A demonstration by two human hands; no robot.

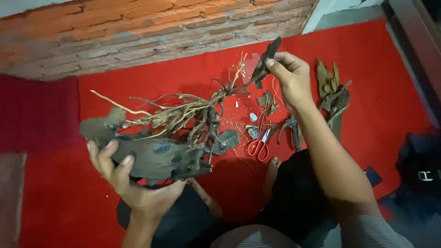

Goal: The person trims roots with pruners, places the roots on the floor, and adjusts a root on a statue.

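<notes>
My left hand (133, 181) grips a large dark piece of driftwood (151, 156) from below, held up over my lap. Pale twisted roots (183, 112) branch up and right from it. My right hand (289, 76) pinches a small dark wood piece (266, 57) at the tip of those roots, near the brick wall. Red-handled scissors (259, 144) lie on the red mat (386, 105) below my right forearm.
Another bundle of brown wood pieces (333, 94) lies on the mat right of my right hand. Small wood scraps and chips (252, 124) are scattered by the scissors. A brick wall (138, 32) runs along the back. A dark bag (420, 177) sits at the right edge.
</notes>
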